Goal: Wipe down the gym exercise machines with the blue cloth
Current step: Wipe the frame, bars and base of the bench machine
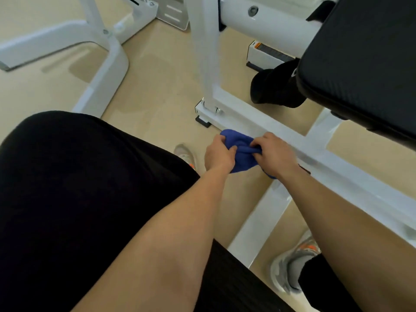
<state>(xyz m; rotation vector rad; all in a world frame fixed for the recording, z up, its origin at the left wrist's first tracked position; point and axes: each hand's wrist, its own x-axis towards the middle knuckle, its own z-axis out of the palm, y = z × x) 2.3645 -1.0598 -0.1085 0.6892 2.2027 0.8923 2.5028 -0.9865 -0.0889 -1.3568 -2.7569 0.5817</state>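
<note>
The blue cloth (240, 149) is bunched between both hands, low over the beige floor. My left hand (219, 155) grips its left side and my right hand (275, 154) pinches its right side. Right beside the cloth runs the white base rail (315, 152) of an exercise machine, sloping from upper left to lower right. Whether the cloth touches the rail I cannot tell. A white upright post (208, 64) rises from the rail's far end. The machine's black padded seat (364, 64) fills the upper right.
A second white machine frame (105, 70) stands on the floor at upper left. A black roller pad (274, 86) hangs under the seat. My black-clothed knee (74, 188) fills the left side; my shoes (290, 266) rest on the floor beside a white cross strut (258, 224).
</note>
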